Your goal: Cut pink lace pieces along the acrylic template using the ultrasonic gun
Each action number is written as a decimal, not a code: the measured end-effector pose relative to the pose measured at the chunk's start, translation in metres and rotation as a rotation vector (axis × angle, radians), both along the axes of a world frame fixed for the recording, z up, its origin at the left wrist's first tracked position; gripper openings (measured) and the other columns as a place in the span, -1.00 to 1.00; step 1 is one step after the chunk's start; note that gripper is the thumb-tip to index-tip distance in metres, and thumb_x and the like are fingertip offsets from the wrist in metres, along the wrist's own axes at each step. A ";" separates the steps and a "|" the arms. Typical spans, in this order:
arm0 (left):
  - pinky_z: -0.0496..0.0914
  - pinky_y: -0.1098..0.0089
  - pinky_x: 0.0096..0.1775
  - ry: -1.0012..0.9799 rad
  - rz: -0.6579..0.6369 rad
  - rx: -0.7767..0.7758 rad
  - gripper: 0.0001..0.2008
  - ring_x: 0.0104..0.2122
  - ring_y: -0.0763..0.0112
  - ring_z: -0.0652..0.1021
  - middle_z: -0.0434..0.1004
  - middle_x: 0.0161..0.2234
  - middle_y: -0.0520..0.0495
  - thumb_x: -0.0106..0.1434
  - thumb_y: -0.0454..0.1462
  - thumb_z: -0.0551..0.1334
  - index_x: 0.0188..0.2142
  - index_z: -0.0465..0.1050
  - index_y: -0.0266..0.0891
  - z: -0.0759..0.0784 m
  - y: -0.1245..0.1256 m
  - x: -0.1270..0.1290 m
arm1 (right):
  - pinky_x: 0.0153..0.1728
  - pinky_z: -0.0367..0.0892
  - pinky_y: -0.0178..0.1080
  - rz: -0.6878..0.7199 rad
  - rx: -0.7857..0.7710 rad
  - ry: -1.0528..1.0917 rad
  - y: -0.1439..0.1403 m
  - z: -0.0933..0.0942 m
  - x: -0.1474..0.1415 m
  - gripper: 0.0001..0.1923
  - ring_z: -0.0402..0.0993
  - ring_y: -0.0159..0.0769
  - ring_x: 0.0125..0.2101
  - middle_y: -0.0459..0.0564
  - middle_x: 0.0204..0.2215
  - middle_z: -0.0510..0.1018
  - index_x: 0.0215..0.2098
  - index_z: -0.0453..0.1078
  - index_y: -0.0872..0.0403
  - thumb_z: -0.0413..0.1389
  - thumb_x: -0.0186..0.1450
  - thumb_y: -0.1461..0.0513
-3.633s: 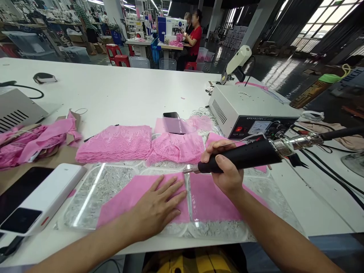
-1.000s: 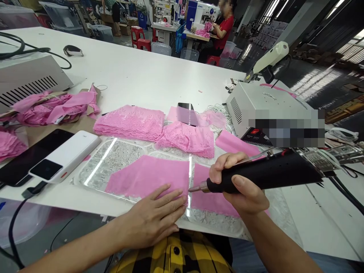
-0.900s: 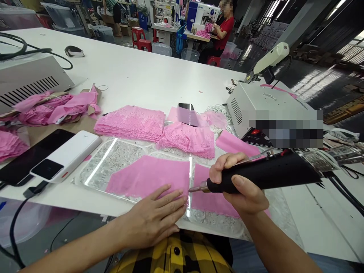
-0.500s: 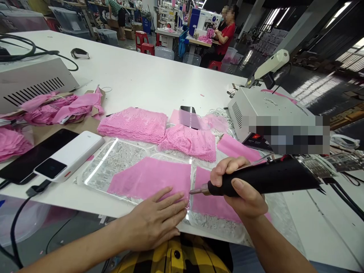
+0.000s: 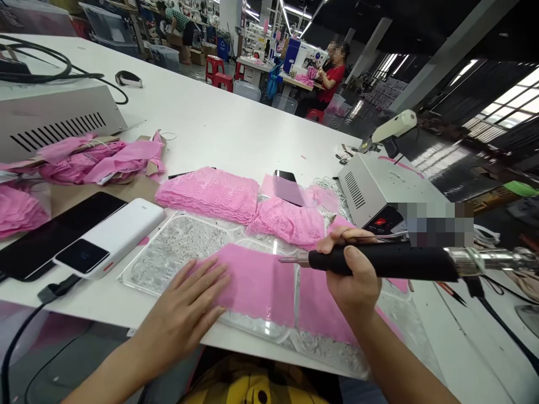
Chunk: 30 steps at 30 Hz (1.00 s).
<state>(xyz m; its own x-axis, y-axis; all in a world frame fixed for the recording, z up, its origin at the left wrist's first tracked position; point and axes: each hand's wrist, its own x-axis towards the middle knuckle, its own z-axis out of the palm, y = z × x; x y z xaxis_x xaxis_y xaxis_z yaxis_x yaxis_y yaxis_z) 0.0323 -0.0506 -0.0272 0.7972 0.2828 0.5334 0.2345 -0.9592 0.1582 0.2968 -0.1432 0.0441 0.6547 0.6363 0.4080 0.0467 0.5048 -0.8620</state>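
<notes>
My left hand [image 5: 185,306] lies flat, fingers spread, on the left end of a pink fabric piece [image 5: 259,283] spread over a clear plate [image 5: 168,255] at the table's near edge. A second pink piece [image 5: 315,303] lies right of a narrow gap. My right hand [image 5: 353,269] grips a black-handled cutting tool [image 5: 387,262]; its metal tip [image 5: 286,259] hovers above the far end of that gap, off the fabric.
Stacks of pink lace [image 5: 210,193] and a dark phone [image 5: 288,185] sit behind the plate. A white power bank [image 5: 112,235] and black phone [image 5: 50,233] lie left. Grey control boxes stand at right [image 5: 379,188] and far left [image 5: 54,118]. A seated person in red [image 5: 330,81] works far back.
My left hand slid left along the pink piece, away from the gap. The tool's tip rose from the near end of the gap toward its far end. The camera view shifted.
</notes>
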 end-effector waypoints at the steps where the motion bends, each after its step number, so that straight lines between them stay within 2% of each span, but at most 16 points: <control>1: 0.05 0.09 0.33 0.000 0.006 -0.006 -0.52 0.30 0.19 0.22 0.33 0.23 -0.11 0.41 -0.31 0.08 0.30 0.16 -0.21 -0.004 0.002 -0.004 | -0.35 0.40 -0.20 0.001 0.001 -0.015 0.004 -0.002 -0.002 -0.90 0.40 -0.41 -0.48 -0.13 -0.35 0.39 -0.31 0.37 0.01 0.14 0.17 0.24; 5: 0.01 0.09 0.34 -0.015 -0.001 -0.013 -0.53 0.31 0.18 0.19 0.31 0.25 -0.11 0.41 -0.28 0.09 0.29 0.18 -0.23 -0.009 0.002 -0.009 | -0.35 0.39 -0.20 0.010 0.002 -0.070 0.013 -0.007 -0.007 -0.91 0.40 -0.42 -0.48 -0.13 -0.34 0.39 -0.31 0.36 0.02 0.13 0.18 0.25; 10: -0.02 0.10 0.35 -0.054 -0.007 -0.042 -0.58 0.31 0.18 0.19 0.33 0.23 -0.14 0.39 -0.31 0.13 0.22 0.28 -0.30 -0.006 0.001 -0.006 | -0.38 0.39 -0.20 0.021 -0.019 -0.097 0.017 -0.009 -0.010 -0.91 0.39 -0.41 -0.49 -0.13 -0.35 0.38 -0.32 0.35 0.01 0.12 0.17 0.26; 20: 0.01 0.09 0.34 -0.049 0.018 -0.036 -0.58 0.28 0.19 0.26 0.39 0.19 -0.14 0.38 -0.29 0.15 0.21 0.30 -0.27 -0.005 0.000 -0.007 | -0.39 0.41 -0.17 0.002 -0.022 -0.176 0.018 -0.009 -0.010 -0.95 0.39 -0.38 -0.49 -0.12 -0.39 0.38 -0.35 0.35 0.01 0.12 0.18 0.24; 24: 0.02 0.08 0.34 -0.059 0.025 -0.022 -0.60 0.27 0.20 0.27 0.41 0.17 -0.14 0.38 -0.29 0.14 0.19 0.32 -0.27 -0.005 -0.001 -0.009 | -0.39 0.40 -0.17 -0.008 -0.030 -0.160 0.019 -0.007 -0.011 -0.94 0.37 -0.39 -0.50 -0.12 -0.39 0.37 -0.36 0.35 0.01 0.12 0.16 0.25; 30: 0.01 0.06 0.34 -0.073 0.031 -0.044 -0.60 0.28 0.19 0.26 0.38 0.20 -0.14 0.36 -0.33 0.17 0.19 0.31 -0.28 -0.007 -0.002 -0.014 | -0.39 0.40 -0.17 0.048 -0.010 -0.102 0.031 -0.005 -0.023 -0.92 0.38 -0.41 -0.50 -0.12 -0.36 0.37 -0.34 0.36 0.01 0.12 0.16 0.26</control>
